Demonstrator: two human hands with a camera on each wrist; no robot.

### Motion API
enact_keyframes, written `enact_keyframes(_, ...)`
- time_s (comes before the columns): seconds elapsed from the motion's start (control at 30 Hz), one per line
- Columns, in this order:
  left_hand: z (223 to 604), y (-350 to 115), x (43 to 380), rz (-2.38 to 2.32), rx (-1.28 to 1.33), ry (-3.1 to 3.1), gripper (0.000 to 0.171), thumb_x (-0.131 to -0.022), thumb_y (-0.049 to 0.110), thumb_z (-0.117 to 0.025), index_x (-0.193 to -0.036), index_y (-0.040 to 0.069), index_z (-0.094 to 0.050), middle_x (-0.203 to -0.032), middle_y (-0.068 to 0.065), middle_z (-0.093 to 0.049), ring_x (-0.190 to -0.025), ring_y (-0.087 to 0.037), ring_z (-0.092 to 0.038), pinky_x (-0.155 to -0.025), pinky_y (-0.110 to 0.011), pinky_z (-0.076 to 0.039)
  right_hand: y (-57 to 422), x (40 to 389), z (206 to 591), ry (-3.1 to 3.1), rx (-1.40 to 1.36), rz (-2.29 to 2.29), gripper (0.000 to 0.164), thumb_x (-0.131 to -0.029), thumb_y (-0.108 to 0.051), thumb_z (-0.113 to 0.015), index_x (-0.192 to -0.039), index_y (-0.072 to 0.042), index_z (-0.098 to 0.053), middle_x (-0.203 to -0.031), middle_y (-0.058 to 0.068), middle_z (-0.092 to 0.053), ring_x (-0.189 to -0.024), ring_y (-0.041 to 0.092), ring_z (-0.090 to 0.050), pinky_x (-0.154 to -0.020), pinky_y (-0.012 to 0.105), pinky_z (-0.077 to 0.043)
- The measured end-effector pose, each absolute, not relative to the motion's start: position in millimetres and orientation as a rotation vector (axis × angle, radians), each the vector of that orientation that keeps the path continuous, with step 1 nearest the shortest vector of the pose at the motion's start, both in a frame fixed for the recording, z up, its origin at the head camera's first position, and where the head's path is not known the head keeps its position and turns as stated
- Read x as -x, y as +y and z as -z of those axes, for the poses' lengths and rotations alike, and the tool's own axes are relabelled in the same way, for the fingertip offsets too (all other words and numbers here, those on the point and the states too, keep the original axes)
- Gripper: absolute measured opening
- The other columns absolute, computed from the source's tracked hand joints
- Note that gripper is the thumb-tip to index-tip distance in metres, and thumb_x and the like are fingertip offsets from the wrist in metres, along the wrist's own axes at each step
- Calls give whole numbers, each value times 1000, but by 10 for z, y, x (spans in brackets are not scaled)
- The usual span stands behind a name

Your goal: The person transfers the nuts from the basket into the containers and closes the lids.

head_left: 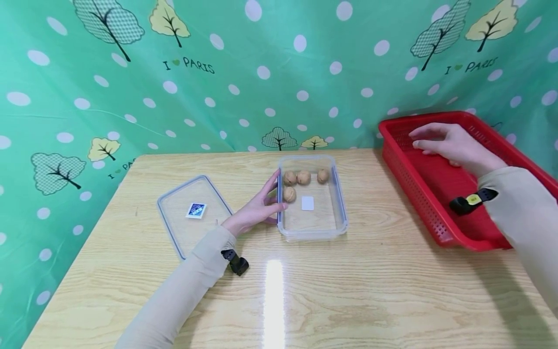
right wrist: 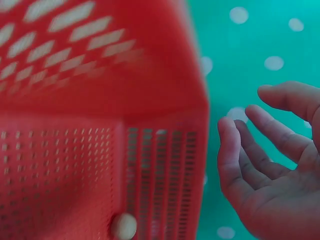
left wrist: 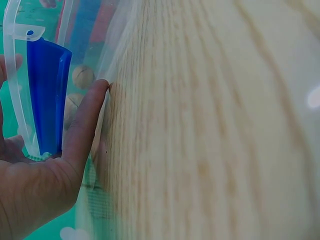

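A clear plastic box (head_left: pixel 311 233) with a blue side clip (left wrist: pixel 48 95) stands open-topped on the table. Inside lie several walnuts (head_left: pixel 303 177) along its far and left sides, beside a small white square (head_left: pixel 307 203). My left hand (head_left: pixel 255 209) rests against the box's left side, its extended fingers along the wall and the thumb at the rim. Over the red basket (head_left: pixel 429 206) hovers my right hand (head_left: pixel 457 145), fingers loosely bent with nothing between them. In the right wrist view a round pale-brown walnut (right wrist: pixel 124 226) lies in the basket's corner.
A clear lid (head_left: pixel 176 225) with a blue edge lies flat left of the box, bearing a blue-and-white label (head_left: pixel 196 210). Behind the wooden table (head_left: pixel 370 291) hangs a green dotted cloth (head_left: pixel 244 97). The basket's raised walls stand at the right.
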State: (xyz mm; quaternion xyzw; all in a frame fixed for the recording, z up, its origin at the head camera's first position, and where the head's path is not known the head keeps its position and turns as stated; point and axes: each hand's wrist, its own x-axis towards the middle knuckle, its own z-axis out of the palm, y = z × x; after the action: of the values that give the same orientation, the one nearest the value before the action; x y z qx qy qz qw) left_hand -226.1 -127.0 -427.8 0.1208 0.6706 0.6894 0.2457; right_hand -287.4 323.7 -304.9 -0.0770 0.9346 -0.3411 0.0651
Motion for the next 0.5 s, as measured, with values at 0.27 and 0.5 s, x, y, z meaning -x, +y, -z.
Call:
enact_keyframes(0.27,4278,-1276,2266,-1868,-334,1841,92,-95,3,-57,-152,48,0,-161,-4,7,-133,-41,-34,-83,-50,-54,3429,3000,3148,2807,233,1007,61,-90,-34,-69,-140,-9,-46,-102,-9,-60,-71,17,-58,-51,28,-50)
enact_keyframes(0.5,4309,-1276,2282,-1874,-307,1833,92,-95,4,-58,-151,51,-2,-161,-2,6,-132,-38,-37,-84,-50,-53,3600,3093,3247,2758,174,1062,61,-91,-32,-67,-140,-4,-43,-89,-11,-65,-67,15,-57,-52,26,-50)
